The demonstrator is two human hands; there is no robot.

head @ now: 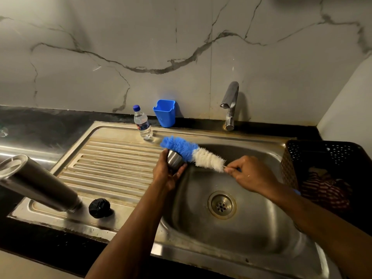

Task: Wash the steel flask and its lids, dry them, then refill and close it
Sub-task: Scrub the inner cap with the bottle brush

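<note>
Steel lid [174, 160] gripped in left fingers [182, 171]; brush [193, 153] pinched in right fingers [231, 169].

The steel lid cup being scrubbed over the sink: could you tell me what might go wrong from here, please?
1. The left hand grips the steel lid cup while the brush scrubs it; it might slip into the sink basin.
2. The steel flask stands inverted at the drainboard's near corner, so an elbow could topple it.
3. The black inner lid beside it could roll off.

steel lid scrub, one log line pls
left hand holds steel lid | right hand holds brush on lid | flask on drainboard
</note>
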